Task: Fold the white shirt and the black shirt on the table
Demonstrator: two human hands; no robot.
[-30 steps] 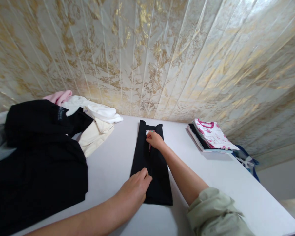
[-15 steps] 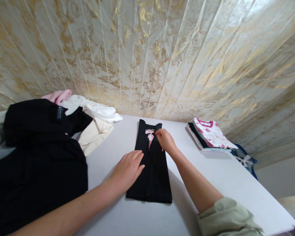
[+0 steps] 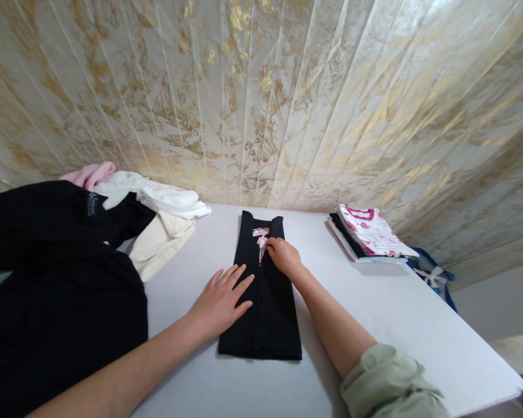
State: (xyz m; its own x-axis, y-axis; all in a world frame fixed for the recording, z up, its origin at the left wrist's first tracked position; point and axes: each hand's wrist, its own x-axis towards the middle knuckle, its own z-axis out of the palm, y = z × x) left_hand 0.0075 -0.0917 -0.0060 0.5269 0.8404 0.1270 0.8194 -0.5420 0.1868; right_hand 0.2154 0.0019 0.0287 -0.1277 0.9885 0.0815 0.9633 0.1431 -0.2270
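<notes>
A black shirt lies in a long narrow strip on the white table, both sides folded inward. A pink and white print shows in the gap between the folds near its far end. My left hand rests flat on the shirt's left side, fingers spread. With fingertips pinched together, my right hand grips the inner edge of the right fold, beside the print. The exact hold is partly hidden by the curled fingers.
A loose heap of clothes lies at left: a large black garment, white cloth, cream cloth and pink cloth. On the right sits a folded stack topped by a pink-patterned shirt. A blue item is beyond the table edge.
My right hand has moved left and slightly nearer, bringing the right fold's edge toward the middle over part of the print. My left hand's fingers have spread wider on the shirt.
</notes>
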